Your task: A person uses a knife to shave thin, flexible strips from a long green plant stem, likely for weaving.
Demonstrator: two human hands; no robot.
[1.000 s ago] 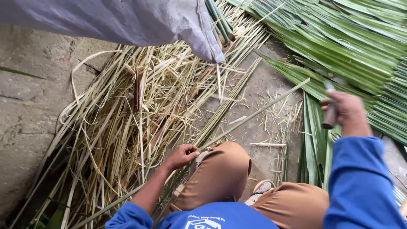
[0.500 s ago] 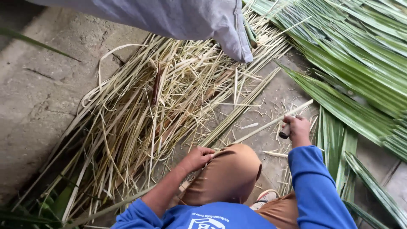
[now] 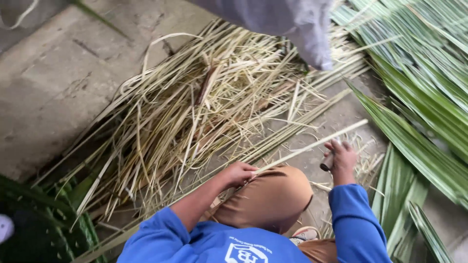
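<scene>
My left hand [image 3: 239, 173] rests on my bent knee in brown trousers [image 3: 273, 197] and pinches the near end of a long pale leaf strip [image 3: 312, 145]. The strip runs up and to the right, over the ground. My right hand [image 3: 342, 158] is just beside the strip's middle, closed around a small dark-handled knife [image 3: 327, 161]. Both arms wear blue sleeves.
A big heap of dry, pale stripped leaf ribs [image 3: 204, 112] lies ahead on the concrete floor [image 3: 58, 83]. Long green palm leaves [image 3: 424, 97] cover the right side, and more greenery [image 3: 34, 229] sits at the bottom left. Grey cloth [image 3: 292, 24] hangs in at the top.
My right hand came down from a raised position to the pale strip, knife still in it. My left hand stayed on the knee. The view shifted, so the heap sits more centrally.
</scene>
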